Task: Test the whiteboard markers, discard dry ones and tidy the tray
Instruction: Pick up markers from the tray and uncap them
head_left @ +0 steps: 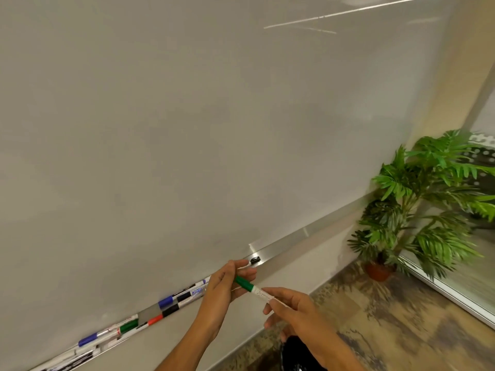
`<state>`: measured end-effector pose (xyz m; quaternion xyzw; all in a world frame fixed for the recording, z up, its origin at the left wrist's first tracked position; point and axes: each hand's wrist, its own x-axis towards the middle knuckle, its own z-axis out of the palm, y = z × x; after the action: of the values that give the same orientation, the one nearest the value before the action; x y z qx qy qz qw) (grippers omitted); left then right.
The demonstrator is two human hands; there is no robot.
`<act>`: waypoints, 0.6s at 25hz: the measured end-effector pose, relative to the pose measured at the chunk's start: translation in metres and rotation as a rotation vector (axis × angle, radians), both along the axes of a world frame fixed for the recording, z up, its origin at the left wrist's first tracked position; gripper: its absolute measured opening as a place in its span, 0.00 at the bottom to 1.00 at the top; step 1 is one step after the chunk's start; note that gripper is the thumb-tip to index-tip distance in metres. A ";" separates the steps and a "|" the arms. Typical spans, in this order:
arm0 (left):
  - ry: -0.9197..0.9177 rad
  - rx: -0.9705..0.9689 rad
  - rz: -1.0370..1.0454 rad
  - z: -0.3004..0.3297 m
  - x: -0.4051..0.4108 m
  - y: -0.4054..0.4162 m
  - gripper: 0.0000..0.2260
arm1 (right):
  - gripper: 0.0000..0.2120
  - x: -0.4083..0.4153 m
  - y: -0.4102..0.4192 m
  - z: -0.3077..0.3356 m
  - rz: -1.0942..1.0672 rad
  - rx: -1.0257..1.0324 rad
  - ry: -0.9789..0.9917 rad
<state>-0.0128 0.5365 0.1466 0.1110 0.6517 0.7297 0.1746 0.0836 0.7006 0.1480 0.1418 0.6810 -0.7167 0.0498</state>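
In front of the whiteboard's marker tray point(284, 254), a person holds a green-capped whiteboard marker point(250, 287) between both hands, slanting from upper left to lower right, just clear of the tray's front lip. The left hand point(223, 286) has its fingers point(242, 263) closed around the green cap end, thumb on the near side. The right hand point(290, 303) has its fingers point(277, 306) pinched on the white barrel, just below the cap. The cap appears seated on the barrel, though I cannot tell whether it is fully pushed home.

Along the tray, to the left of the hands, lies a row of other markers: a blue-capped one point(176, 298) nearest the hands, a black-capped one point(178, 307) beside it, then a red-capped one point(154, 320), a green-capped one point(126, 326), and another blue-capped one point(92, 338) further down. More pale barrels pile at the tray's far left end, too blurred to sort. To the right of the hands a small black object point(255, 260) sits alone on the tray; it could be a loose cap, but I cannot be sure.

Above the tray the whiteboard point(187, 129) shows no clear marks. Beyond the tray's right end a potted plant point(423, 210) stands on the mottled floor point(375, 317).
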 end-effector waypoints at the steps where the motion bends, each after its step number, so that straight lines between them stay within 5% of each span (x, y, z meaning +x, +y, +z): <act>1: -0.024 -0.027 0.009 -0.010 -0.009 0.004 0.19 | 0.10 -0.005 0.006 -0.011 -0.036 -0.005 -0.012; 6: -0.070 -0.255 -0.071 -0.064 -0.042 0.019 0.08 | 0.12 -0.018 0.029 -0.048 -0.242 -0.025 -0.064; 15: -0.045 -0.544 -0.286 -0.135 -0.057 0.054 0.06 | 0.11 -0.004 0.071 -0.121 -0.498 0.092 -0.317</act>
<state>-0.0702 0.5908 0.0115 0.1346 0.7970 0.4986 0.3131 0.0799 0.7717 0.0269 0.4169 0.6407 -0.6441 -0.0284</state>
